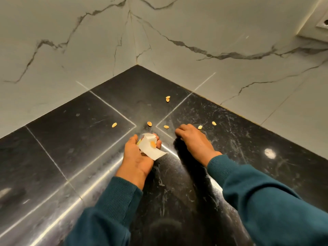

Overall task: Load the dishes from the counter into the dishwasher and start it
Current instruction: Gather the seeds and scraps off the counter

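Note:
Several small yellow nut shells lie scattered on the black stone counter (71, 139), among them one far back (167, 98), one at the left (114, 124) and one at the right (214, 123). My left hand (140, 155) lies palm up and holds a crumpled white paper (150, 147) with a shell piece on it. My right hand (193, 141) rests palm down on the counter with its fingers curled, close to a shell (166, 127); what its fingertips hold is hidden. No dishes or dishwasher are in view.
The counter runs into a corner of white marble-patterned wall (159, 41). A white socket plate (321, 23) sits on the wall at the top right. Pale seams cross the counter tiles.

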